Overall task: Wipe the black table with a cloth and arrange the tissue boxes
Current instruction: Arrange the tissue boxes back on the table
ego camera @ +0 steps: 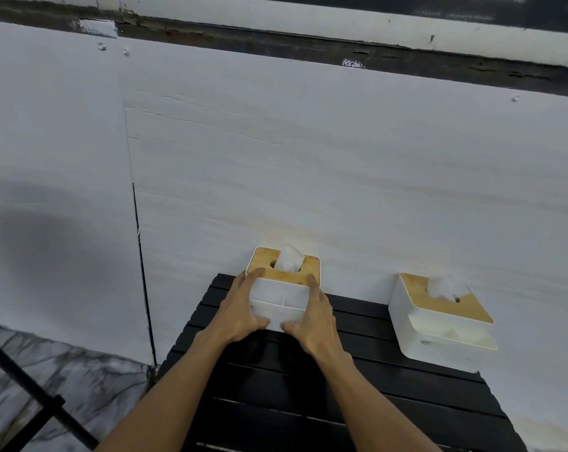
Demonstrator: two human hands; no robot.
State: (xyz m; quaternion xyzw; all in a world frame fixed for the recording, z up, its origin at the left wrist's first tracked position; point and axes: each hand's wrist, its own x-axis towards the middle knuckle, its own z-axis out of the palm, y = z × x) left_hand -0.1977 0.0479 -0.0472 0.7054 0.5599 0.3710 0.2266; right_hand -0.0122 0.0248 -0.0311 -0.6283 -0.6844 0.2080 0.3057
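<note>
Tissue box [281, 296]; left hand [241, 309]; right hand [316, 318]

table [406, 402]: black, lined with slats
left tissue box [276, 301]: white body, tan wooden lid
right tissue box [439, 350]: white body, tan lid
floor [80, 370]: grey marble veining

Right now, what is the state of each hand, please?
Left hand: grips the left box.
Right hand: grips the same box, on its other side.

Left hand [243, 308], right hand [315, 316] grip tissue box [281, 296]
</note>
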